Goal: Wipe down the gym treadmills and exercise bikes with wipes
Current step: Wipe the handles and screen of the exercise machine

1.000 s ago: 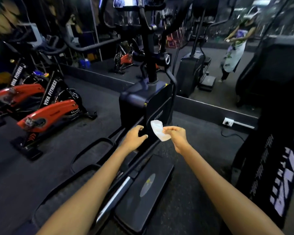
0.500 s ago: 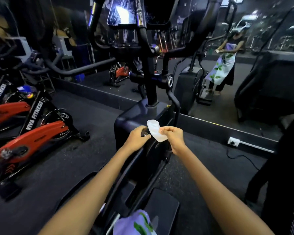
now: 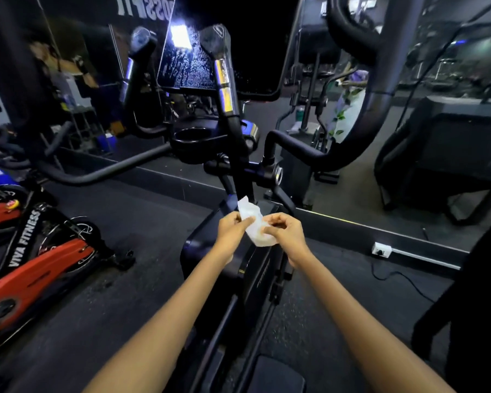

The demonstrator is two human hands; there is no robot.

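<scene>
I hold a crumpled white wipe (image 3: 251,222) with both hands in front of me, above the black housing (image 3: 210,251) of an elliptical machine. My left hand (image 3: 231,228) pinches its left side, and my right hand (image 3: 285,231) grips its lower right part. The machine's console screen (image 3: 186,58) stands higher up between two upright handles with silver grip sensors (image 3: 224,86). A cup holder (image 3: 196,137) sits below the screen. One of the machine's foot pedals (image 3: 275,375) shows at the bottom edge.
Red and black spin bikes (image 3: 40,265) marked VIVA FITNESS stand to the left on the dark rubber floor. A wall mirror (image 3: 408,137) runs behind the machine, with a white power socket (image 3: 381,249) and cable at its base. Another dark machine (image 3: 479,307) stands close on the right.
The view has tilted upward, and the console has come into view. My left hand has closed onto the wipe, which both hands now hold and bunch together.
</scene>
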